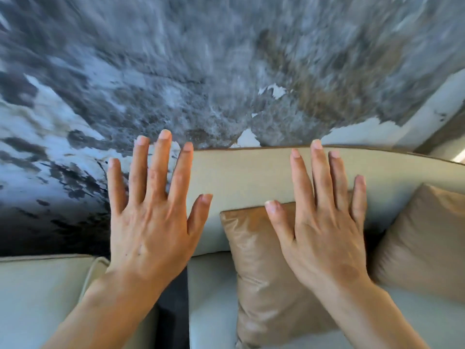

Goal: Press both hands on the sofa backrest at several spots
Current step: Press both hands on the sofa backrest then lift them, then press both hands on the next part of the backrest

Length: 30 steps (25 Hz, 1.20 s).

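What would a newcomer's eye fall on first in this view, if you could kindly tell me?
First, the two bare hands with fingers spread: the left hand at the left end of the cream sofa backrest, the right hand over its middle. Next, the mottled grey-and-white wall filling the upper half. Then the shiny tan cushion leaning below the right hand.

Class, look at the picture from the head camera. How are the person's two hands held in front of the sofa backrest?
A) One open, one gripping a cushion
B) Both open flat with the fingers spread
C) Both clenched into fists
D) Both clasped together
B: the left hand and the right hand are both open, backs to the camera, fingers spread before the cream backrest, holding nothing.
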Each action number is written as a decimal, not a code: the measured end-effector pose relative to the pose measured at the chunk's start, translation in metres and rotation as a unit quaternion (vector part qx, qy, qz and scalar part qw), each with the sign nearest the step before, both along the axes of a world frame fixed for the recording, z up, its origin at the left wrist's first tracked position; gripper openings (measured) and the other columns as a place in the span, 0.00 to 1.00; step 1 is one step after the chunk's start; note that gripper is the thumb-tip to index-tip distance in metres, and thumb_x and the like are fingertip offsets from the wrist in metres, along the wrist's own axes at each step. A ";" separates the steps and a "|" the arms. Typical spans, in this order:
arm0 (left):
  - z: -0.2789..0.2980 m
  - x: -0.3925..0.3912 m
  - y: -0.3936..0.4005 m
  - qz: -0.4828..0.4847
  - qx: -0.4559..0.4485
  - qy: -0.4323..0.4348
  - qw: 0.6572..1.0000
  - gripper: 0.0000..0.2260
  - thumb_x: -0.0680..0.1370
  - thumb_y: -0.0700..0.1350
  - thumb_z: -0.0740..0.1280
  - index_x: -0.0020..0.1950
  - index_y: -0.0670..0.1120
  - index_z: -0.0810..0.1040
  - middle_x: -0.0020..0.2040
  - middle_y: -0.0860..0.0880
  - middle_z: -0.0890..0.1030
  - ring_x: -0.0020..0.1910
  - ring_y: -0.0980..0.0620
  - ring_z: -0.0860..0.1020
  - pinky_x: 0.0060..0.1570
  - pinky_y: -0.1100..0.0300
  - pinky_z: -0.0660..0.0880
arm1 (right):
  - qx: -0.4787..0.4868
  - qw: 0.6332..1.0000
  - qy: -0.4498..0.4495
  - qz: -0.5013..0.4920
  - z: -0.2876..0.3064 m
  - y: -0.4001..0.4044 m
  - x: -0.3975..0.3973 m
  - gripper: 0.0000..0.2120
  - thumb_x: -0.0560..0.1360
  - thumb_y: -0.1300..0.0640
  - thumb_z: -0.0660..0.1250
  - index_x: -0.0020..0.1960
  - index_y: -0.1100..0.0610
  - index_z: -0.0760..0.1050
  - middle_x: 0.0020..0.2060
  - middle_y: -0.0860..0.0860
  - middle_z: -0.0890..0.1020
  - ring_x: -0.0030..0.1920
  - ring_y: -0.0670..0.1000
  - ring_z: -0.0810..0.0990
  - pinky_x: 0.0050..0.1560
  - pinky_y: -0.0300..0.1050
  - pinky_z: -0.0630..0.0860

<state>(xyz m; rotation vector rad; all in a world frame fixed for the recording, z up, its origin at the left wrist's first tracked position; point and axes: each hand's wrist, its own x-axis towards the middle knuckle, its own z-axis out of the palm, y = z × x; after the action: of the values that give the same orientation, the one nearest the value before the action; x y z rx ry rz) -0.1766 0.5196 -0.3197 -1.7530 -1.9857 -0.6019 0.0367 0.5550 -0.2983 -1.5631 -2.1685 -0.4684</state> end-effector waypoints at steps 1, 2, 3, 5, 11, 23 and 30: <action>0.029 0.000 -0.021 0.004 0.017 0.002 1.000 0.31 0.80 0.58 0.54 0.80 0.46 0.59 0.81 0.42 0.56 0.80 0.38 0.53 0.75 0.37 0.47 | 0.015 1.000 0.009 0.004 0.028 -0.020 0.003 0.34 0.79 0.38 0.49 0.79 0.54 0.53 0.79 0.56 0.57 0.78 0.59 0.56 0.75 0.66 0.53; 0.059 0.001 -0.042 0.011 0.034 0.004 0.999 0.31 0.80 0.58 0.55 0.80 0.46 0.59 0.81 0.42 0.56 0.80 0.38 0.53 0.75 0.37 0.47 | 0.033 0.999 0.017 0.008 0.058 -0.041 0.006 0.34 0.79 0.37 0.49 0.79 0.54 0.54 0.79 0.57 0.57 0.78 0.59 0.56 0.74 0.67 0.53; 0.087 0.003 -0.063 0.019 0.046 0.003 0.999 0.31 0.80 0.58 0.55 0.80 0.46 0.59 0.81 0.42 0.56 0.80 0.38 0.54 0.76 0.37 0.47 | 0.046 0.999 0.024 0.015 0.086 -0.061 0.009 0.34 0.79 0.37 0.48 0.79 0.54 0.54 0.79 0.57 0.58 0.78 0.59 0.56 0.74 0.67 0.53; 0.149 0.011 -0.109 0.033 0.076 -0.005 0.997 0.30 0.80 0.58 0.54 0.80 0.47 0.59 0.81 0.42 0.56 0.80 0.38 0.53 0.76 0.37 0.47 | 0.074 0.995 0.050 0.033 0.147 -0.105 0.017 0.33 0.80 0.37 0.47 0.79 0.54 0.55 0.79 0.57 0.57 0.78 0.59 0.55 0.74 0.67 0.51; 0.304 0.053 -0.276 0.056 0.152 0.022 0.987 0.29 0.80 0.59 0.54 0.80 0.48 0.59 0.81 0.43 0.56 0.80 0.40 0.52 0.76 0.35 0.48 | 0.147 0.982 0.086 0.086 0.299 -0.262 0.046 0.33 0.80 0.38 0.48 0.80 0.55 0.53 0.79 0.58 0.56 0.78 0.60 0.53 0.74 0.67 0.48; 0.377 0.006 -0.437 0.136 0.184 0.093 0.969 0.29 0.82 0.59 0.51 0.80 0.49 0.57 0.81 0.43 0.55 0.81 0.40 0.50 0.77 0.40 0.44 | 0.191 0.956 0.166 0.152 0.379 -0.396 -0.002 0.33 0.81 0.37 0.48 0.80 0.54 0.54 0.79 0.57 0.54 0.79 0.59 0.52 0.74 0.67 0.46; 0.353 -0.112 -0.467 0.115 0.193 0.085 0.971 0.29 0.81 0.58 0.55 0.80 0.47 0.60 0.81 0.42 0.57 0.80 0.39 0.53 0.78 0.40 0.45 | 0.178 0.969 0.119 0.123 0.361 -0.430 -0.117 0.34 0.80 0.36 0.47 0.80 0.54 0.52 0.79 0.57 0.54 0.79 0.59 0.51 0.74 0.67 0.47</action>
<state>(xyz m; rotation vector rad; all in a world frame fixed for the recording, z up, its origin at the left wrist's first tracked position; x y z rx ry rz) -0.2889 0.0525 0.0335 -1.2785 -1.7775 -0.6797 -0.0799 0.1254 0.0623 -1.0811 -1.9313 -0.5245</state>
